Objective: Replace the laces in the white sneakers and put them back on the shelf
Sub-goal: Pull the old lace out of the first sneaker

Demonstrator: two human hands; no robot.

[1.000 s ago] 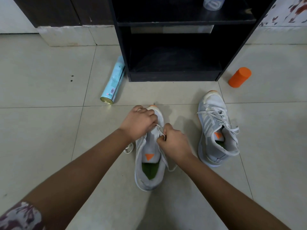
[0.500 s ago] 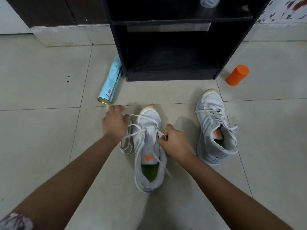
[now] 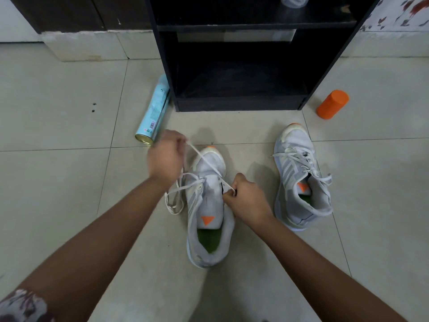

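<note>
Here, a blurred left hand (image 3: pixel 166 156) grips a white lace (image 3: pixel 204 160), drawn taut to the right hand (image 3: pixel 246 199), which pinches it at the eyelets of a sneaker (image 3: pixel 209 217) on the floor (image 3: pixel 58 182).
Slack lace loops under the left wrist, partly hidden; right of the fingers lies the second sneaker (image 3: pixel 301 182), beyond them a black shelf (image 3: pixel 239 103), cut off above.

We log left forearm (image 3: pixel 111 231) and right forearm (image 3: pixel 308 256) bare, entering from bottom corners, converging toward centre. Left hand (image 3: pixel 166 156) further forward, blurred, back of hand toward us, fingers curled, gripping lace (image 3: pixel 204 160) at fingertips. Right hand (image 3: pixel 247 201) nearer to us, fist-like, thumb and index pinching same lace. Hands apart, lace taut between them. We spot patterned sleeve (image 3: pixel 22 306) on left upper arm, at frame corner.
</note>
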